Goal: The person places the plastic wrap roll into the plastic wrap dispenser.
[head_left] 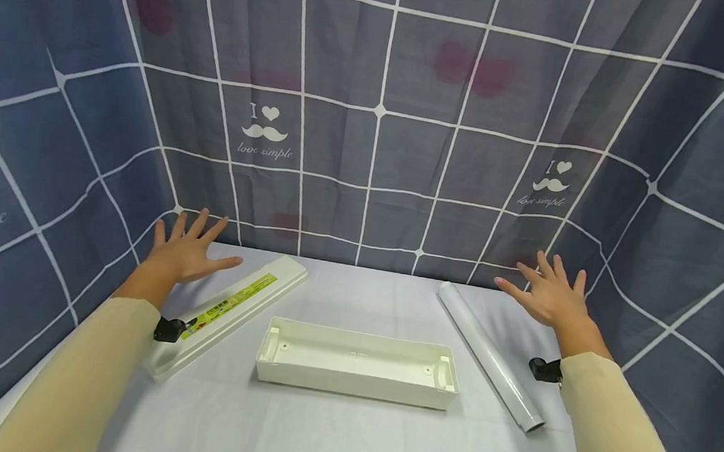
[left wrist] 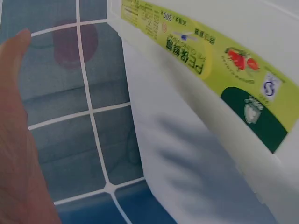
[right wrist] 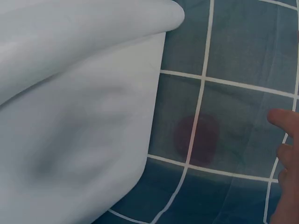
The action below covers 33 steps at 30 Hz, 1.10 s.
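Head view: both hands are held empty and well apart, fingers spread, left hand [head_left: 186,255] by the cling-film box lid [head_left: 246,316], right hand [head_left: 552,300] near the glossy film roll [head_left: 489,355]. Box base [head_left: 355,383] is set between, parts probably spaced for easy reach. White tablecloth [head_left: 240,431] underneath, gridded curtain [head_left: 337,138] behind. Left wrist: lid's PE label [left wrist: 210,63] is shown. Right wrist: roll's end is seen.

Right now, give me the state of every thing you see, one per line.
Left hand: spread, holding nothing.
Right hand: spread, holding nothing.
Box: uncovered, nothing inside.
Lid: off, lying slanted, label visible.
Roll: outside the box, lying slanted.
Curtain: hanging.
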Motion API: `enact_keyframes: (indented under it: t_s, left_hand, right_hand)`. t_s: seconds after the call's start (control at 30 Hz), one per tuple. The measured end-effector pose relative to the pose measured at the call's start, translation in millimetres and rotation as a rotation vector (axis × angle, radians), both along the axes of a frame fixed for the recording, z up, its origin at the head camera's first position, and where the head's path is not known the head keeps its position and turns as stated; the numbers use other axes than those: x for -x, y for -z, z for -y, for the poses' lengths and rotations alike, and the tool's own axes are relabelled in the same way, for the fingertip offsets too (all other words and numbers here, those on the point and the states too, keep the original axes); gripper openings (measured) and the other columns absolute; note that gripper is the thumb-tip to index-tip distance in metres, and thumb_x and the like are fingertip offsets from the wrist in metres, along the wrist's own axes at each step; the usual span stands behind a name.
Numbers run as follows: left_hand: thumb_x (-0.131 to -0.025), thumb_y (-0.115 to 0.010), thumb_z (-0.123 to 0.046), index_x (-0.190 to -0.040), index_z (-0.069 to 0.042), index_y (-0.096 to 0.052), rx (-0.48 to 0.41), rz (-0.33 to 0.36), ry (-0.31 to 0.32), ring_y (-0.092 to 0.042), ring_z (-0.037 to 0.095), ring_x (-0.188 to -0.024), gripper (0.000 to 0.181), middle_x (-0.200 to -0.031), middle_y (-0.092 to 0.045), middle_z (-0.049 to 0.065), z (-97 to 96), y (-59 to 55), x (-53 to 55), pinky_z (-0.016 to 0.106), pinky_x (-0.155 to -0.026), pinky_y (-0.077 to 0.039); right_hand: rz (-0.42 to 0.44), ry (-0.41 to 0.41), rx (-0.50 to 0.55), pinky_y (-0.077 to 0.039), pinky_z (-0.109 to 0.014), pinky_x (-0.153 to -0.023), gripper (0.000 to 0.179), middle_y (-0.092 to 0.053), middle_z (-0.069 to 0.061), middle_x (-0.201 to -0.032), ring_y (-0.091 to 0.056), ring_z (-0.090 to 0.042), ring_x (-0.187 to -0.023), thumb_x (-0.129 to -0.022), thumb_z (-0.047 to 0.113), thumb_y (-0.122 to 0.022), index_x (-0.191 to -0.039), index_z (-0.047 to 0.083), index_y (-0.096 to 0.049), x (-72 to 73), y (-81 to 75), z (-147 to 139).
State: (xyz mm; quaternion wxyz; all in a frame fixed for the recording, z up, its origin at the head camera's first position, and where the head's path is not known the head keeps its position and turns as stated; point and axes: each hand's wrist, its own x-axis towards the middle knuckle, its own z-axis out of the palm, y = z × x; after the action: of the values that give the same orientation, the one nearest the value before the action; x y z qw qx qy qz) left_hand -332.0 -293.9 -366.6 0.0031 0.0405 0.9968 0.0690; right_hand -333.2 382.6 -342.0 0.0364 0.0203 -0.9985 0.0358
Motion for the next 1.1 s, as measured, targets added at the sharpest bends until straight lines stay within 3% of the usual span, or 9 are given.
enact_keyframes:
  t_s: [0.43,0.87,1.1]
  left_hand:
    - [-0.085,-0.035,-0.092,-0.166,-0.027,0.003,0.026,-0.027,0.023,0.014,0.058,-0.151,0.110,-0.170,0.017,0.019,-2.9,17.3,-13.0,0.075,-0.111,0.026]
    - [-0.089,-0.046,-0.082,-0.166,-0.029,-0.003,-0.036,-0.125,0.119,0.006,0.053,-0.155,0.103,-0.173,0.008,0.016,-35.2,35.0,-42.4,0.076,-0.116,0.016]
    - [-0.088,-0.054,-0.078,-0.166,-0.027,-0.010,-0.094,-0.164,0.190,0.000,0.053,-0.155,0.103,-0.174,0.001,0.015,-50.9,45.9,-51.4,0.078,-0.118,0.008]
  right_hand:
    - [-0.044,-0.027,-0.003,0.018,-0.080,-0.112,0.101,0.000,-0.024,-0.171,0.007,-0.050,-0.156,-0.091,0.086,-0.034,-0.161,0.013,-0.032,-15.4,17.5,10]
    - [-0.113,-0.065,0.034,0.013,-0.082,-0.113,0.094,-0.001,-0.021,-0.172,0.004,-0.049,-0.157,-0.094,0.080,-0.041,-0.160,0.013,-0.035,-41.7,42.7,18]
    - [-0.130,-0.071,0.042,0.010,-0.081,-0.114,0.091,-0.002,-0.020,-0.172,0.002,-0.049,-0.157,-0.094,0.078,-0.041,-0.159,0.015,-0.037,-52.1,56.7,23]
